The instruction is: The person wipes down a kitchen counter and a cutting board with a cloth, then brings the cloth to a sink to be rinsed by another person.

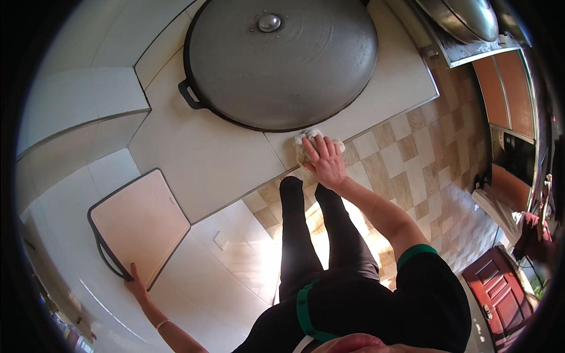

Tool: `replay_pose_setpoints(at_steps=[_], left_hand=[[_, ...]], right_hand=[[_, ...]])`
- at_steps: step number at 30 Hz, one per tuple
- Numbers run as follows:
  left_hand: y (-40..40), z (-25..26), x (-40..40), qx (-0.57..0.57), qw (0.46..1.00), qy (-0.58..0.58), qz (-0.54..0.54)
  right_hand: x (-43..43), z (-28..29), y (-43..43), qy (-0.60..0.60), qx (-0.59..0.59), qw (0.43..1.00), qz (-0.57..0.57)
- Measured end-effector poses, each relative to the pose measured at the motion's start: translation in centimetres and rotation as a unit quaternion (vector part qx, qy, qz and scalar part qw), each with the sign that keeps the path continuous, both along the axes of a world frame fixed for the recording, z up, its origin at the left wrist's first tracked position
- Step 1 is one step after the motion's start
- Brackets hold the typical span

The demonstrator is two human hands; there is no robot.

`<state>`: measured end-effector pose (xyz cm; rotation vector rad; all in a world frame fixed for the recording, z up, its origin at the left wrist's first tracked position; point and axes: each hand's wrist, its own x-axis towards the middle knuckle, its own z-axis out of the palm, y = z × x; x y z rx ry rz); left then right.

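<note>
My right hand (327, 164) presses a crumpled whitish cloth (304, 145) onto the front edge of the tiled stove top (212, 172), its fingers spread over it. Just beyond the cloth sits a large wok with a dark rim and side handle (190, 95), covered by a broad grey metal lid (282, 75) with a round knob (269, 22). Off to the left, my left hand (137, 284) grips the lower corner of a pale cutting board (141, 225). The board has a dark border and a loop handle, and it leans up from the stove's left end.
White tiled walls (110, 92) bound the stove at the left and back. A socket (220, 240) is on the tiles below the board. At the upper right, metal basins (468, 20) rest on a counter. Orange cabinets (507, 92) and a red door (499, 295) stand to the right.
</note>
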<state>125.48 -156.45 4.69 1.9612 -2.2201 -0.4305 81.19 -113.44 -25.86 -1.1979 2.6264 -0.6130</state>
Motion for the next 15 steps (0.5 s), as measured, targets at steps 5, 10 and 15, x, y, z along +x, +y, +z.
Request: replay_pose_setpoints(at_steps=[5,10,15], left_hand=[[0.1,0.0,0.7,-0.035,0.999,-0.035,-0.002],[1.0,0.1,0.1,-0.034,0.999,-0.012,-0.003],[0.1,0.0,1.2,-0.028,1.000,0.010,0.003]], right_hand=[[4.3,-0.6,-8.0,0.028,0.036,0.992,0.118],[7.0,-1.4,-16.6,0.029,0.033,0.982,0.186],[8.9,-1.0,-25.7,0.046,0.021,0.973,0.227]])
